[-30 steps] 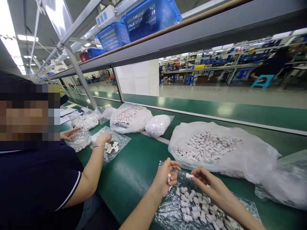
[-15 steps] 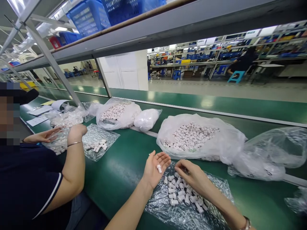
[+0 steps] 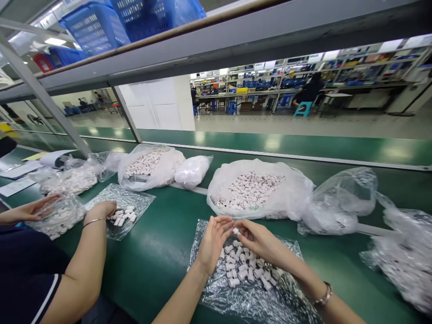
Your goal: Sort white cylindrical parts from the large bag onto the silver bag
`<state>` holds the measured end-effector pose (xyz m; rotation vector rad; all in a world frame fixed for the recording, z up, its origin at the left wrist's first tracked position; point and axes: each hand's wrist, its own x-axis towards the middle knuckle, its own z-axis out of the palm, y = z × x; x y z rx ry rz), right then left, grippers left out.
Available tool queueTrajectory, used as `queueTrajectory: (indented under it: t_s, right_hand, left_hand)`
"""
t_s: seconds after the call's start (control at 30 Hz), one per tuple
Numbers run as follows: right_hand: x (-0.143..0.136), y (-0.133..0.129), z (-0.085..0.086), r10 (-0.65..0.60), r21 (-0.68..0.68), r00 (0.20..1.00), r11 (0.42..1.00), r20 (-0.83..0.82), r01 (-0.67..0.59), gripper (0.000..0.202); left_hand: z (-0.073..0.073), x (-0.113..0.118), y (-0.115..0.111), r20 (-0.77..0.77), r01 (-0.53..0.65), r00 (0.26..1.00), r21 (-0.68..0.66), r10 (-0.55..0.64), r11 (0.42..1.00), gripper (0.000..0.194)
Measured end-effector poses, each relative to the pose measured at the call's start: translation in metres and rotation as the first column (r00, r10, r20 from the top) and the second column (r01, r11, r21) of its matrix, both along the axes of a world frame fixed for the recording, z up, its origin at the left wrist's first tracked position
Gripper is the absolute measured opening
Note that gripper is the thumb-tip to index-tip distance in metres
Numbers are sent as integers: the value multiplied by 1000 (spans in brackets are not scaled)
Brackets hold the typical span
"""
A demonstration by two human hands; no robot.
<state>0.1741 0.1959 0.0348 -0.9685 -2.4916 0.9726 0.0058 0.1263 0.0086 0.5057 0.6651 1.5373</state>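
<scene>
My right hand has its thumb and fingers pinched on a small white plastic fitting. Beside it, fingers stretched out and palm turned inward, my left hand is nearly touching the right fingertips; the inside of its palm is partly hidden. Below both hands a loose pile of white plastic fittings, short and tubular, lies on a crinkled clear plastic bag. Just behind the hands rests a large translucent bag full of similar fittings.
On the left a co-worker's hands handle similar parts over another clear bag. More filled bags line the green bench, with bagged parts at right. Overhead runs a shelf with blue baskets.
The fitting that lay in my left palm now shows at my right fingertips. My hands have come together, the left palm turning inward. The view has shifted right.
</scene>
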Motion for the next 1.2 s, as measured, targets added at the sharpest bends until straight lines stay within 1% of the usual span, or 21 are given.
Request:
queueTrajectory:
  t_s: [0.1, 0.17, 0.23, 0.27, 0.33, 0.4, 0.47, 0.53, 0.57, 0.6, 0.67, 0.73, 0.77, 0.83, 0.9, 0.97, 1.1, 1.2]
  right_hand:
    - [15, 14, 1, 31, -13, 991, 999, 132, -29, 15]
    - [20, 18, 0, 71, -21, 983, 997, 172, -68, 14]
    - [23, 19, -2, 66, -20, 987, 998, 146, -64, 15]
    - [25, 19, -2, 42, -26, 993, 999, 114, -39, 16]
    - [33, 18, -4, -17, -67, 999, 998, 34, 19, 20]
    - [45, 16, -7, -69, -125, 997, 990, -43, 63, 28]
    - [61, 12, -13, -147, -174, 983, 977, -112, 126, 35]
    - [75, 7, -20, -247, -237, 952, 950, -183, 201, 39]
    - [81, 5, -24, -298, -279, 929, 931, -217, 234, 41]
    - [86, 3, -27, -343, -329, 907, 909, -245, 255, 43]
    - [91, 2, -32, -404, -429, 872, 864, -278, 264, 45]
    - [92, 3, -34, -433, -498, 855, 829, -287, 253, 46]
    - [92, 5, -34, -432, -521, 855, 819, -287, 239, 46]
    - [91, 7, -33, -414, -547, 865, 811, -284, 209, 45]
    - [92, 9, -33, -392, -562, 876, 807, -281, 181, 45]
    - [92, 10, -33, -380, -566, 880, 808, -284, 167, 44]
    - [92, 11, -36, -380, -544, 880, 820, -286, 177, 42]
    - [92, 13, -39, -367, -528, 883, 832, -292, 171, 44]
  left_hand:
    - [0, -5, -1, -94, -23, 995, 23, 25, 999, 47]
    - [-2, -4, -1, -216, -12, 976, 65, 26, 998, 46]
    - [-3, -1, -1, -401, 1, 915, 127, 50, 992, 40]
    - [-2, 2, -1, -499, 10, 864, 149, 66, 989, 36]
    - [5, 8, 1, -677, 43, 731, 171, 86, 984, 29]
    - [18, 16, 10, -824, 122, 561, 179, 80, 976, 27]
    - [32, 24, 28, -942, 240, 325, 166, 82, 956, 32]
    - [40, 32, 58, -992, 315, 68, 119, 103, 941, 37]
    - [42, 35, 77, -994, 316, -15, 102, 112, 943, 39]
    - [41, 39, 97, -990, 298, -73, 92, 119, 950, 40]
    - [34, 46, 138, -976, 242, -179, 80, 126, 967, 44]
    - [23, 53, 174, -954, 184, -277, 64, 114, 981, 59]
    - [18, 57, 187, -942, 158, -320, 54, 102, 986, 67]
    - [8, 63, 206, -917, 119, -390, 44, 88, 992, 73]
    - [1, 69, 215, -893, 94, -441, 53, 89, 994, 67]
    - [-3, 72, 218, -874, 80, -477, 68, 98, 994, 58]
    - [-4, 75, 222, -857, 60, -507, 72, 92, 996, 43]
    - [0, 73, 227, -872, 30, -485, 53, 61, 998, 38]
